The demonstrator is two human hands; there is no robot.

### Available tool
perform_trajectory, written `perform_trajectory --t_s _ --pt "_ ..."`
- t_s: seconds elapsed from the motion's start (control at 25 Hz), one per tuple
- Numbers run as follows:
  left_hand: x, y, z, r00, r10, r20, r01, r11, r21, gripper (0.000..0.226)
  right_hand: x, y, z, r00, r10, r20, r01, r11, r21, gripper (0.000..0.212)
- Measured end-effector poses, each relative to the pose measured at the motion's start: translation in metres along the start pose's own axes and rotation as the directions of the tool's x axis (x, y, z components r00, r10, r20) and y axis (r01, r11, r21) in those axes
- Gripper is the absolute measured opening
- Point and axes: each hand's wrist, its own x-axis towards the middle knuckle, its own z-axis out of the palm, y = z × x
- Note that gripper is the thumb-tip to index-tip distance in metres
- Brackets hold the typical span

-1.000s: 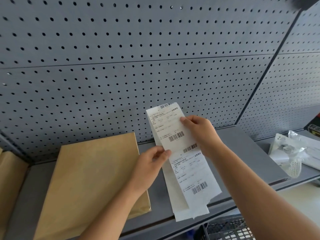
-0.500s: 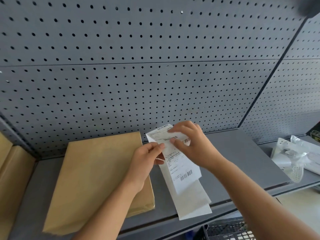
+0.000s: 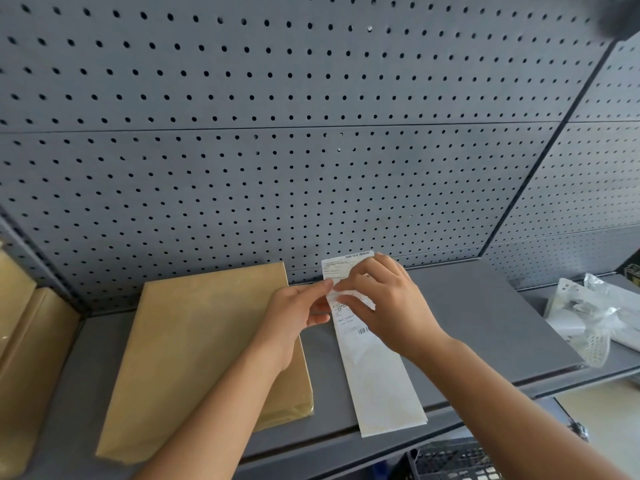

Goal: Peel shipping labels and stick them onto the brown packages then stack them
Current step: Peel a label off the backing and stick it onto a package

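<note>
A brown package (image 3: 207, 355) lies flat on the grey shelf (image 3: 485, 317), left of centre. To its right a long white strip of shipping labels (image 3: 377, 386) rests on the shelf, its near end reaching the front edge. My left hand (image 3: 294, 313) pinches the strip's left edge near the top. My right hand (image 3: 384, 303) covers the upper labels, fingertips gripping a printed label at the top. Barcodes show above and below my right hand. More brown packages (image 3: 24, 358) are stacked at the far left.
A grey pegboard wall (image 3: 311, 133) rises right behind the shelf. Crumpled clear plastic wrapping (image 3: 595, 317) lies on the shelf section at the right. A black mesh basket (image 3: 453, 462) sits below the shelf's front edge.
The label strip has come down from being held up to lying on the shelf. Both hands moved up toward its top end, and my right hand now covers the upper labels.
</note>
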Motion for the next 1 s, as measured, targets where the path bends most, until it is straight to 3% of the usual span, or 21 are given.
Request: perform_trajectory --t_s 0.36,0.52,0.64,1.0 --pt "0.004 -0.001 0.006 0.999 -0.019 -0.046 0.022 0.997 0.068 0.021 -0.009 -0.002 0.002 0.993 -0.043 -0.114 0.031 0.994 -0.104 0.007" --pt "0.005 -0.001 0.004 0.999 -0.022 -0.029 0.024 0.997 0.075 0.021 -0.011 -0.001 0.001 0.999 -0.012 -0.041 0.009 0.998 -0.061 0.003" --pt "0.005 -0.001 0.002 1.0 -0.029 -0.005 0.029 0.997 0.073 0.021 -0.013 -0.001 0.002 0.999 0.039 0.017 -0.038 0.998 -0.04 0.012" --pt "0.005 0.007 -0.016 0.975 -0.115 0.192 0.124 0.992 -0.039 0.015 -0.01 -0.006 0.006 0.992 0.103 0.067 -0.102 0.995 -0.019 0.023"
